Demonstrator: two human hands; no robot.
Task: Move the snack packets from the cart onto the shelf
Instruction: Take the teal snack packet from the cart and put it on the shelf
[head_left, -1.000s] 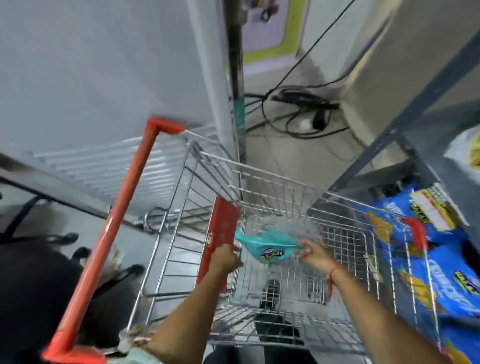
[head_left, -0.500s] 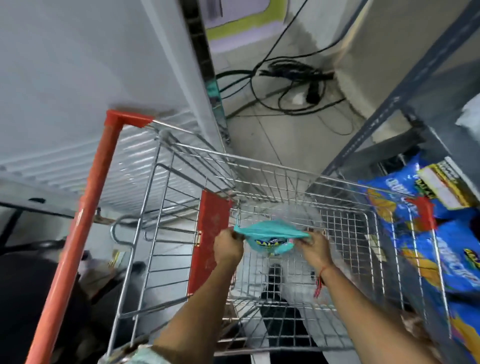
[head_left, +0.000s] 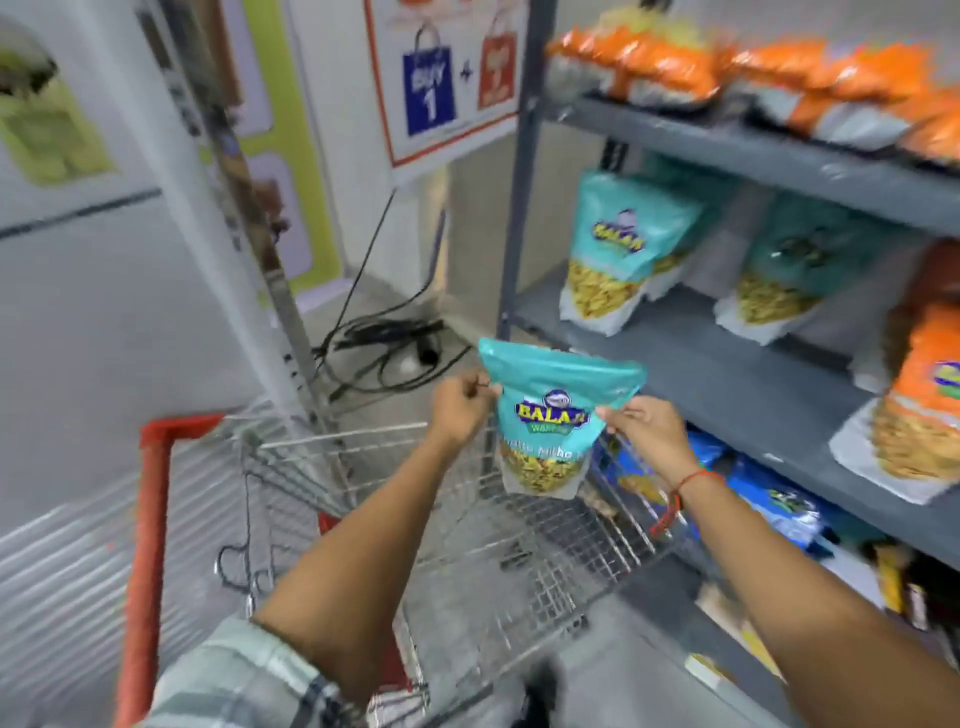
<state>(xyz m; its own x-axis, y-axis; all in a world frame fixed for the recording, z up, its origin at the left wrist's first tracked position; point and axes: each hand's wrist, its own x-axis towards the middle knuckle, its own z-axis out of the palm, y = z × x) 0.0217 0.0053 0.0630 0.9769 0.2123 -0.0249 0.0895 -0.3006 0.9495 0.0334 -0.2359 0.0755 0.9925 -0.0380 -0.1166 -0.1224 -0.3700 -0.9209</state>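
A teal snack packet (head_left: 550, 415) hangs upright in the air above the wire cart (head_left: 519, 540), level with the front edge of the grey middle shelf (head_left: 727, 384). My left hand (head_left: 460, 408) pinches its left edge and my right hand (head_left: 647, 426) pinches its right edge. Two matching teal packets (head_left: 618, 249) stand on that shelf further back. The cart's basket under the packet shows no other packets.
Orange packets (head_left: 660, 67) lie on the top shelf and one (head_left: 919, 405) stands at the right of the middle shelf. Blue packets (head_left: 774, 499) fill the lower shelf. The shelf's upright post (head_left: 519, 208) is close left of the packet. Cables (head_left: 384, 348) lie on the floor behind the red-handled cart.
Both hands have lifted the teal packet up out of the cart's basket and turned it upright beside the shelf. The view has swung up from the cart to the shelves.
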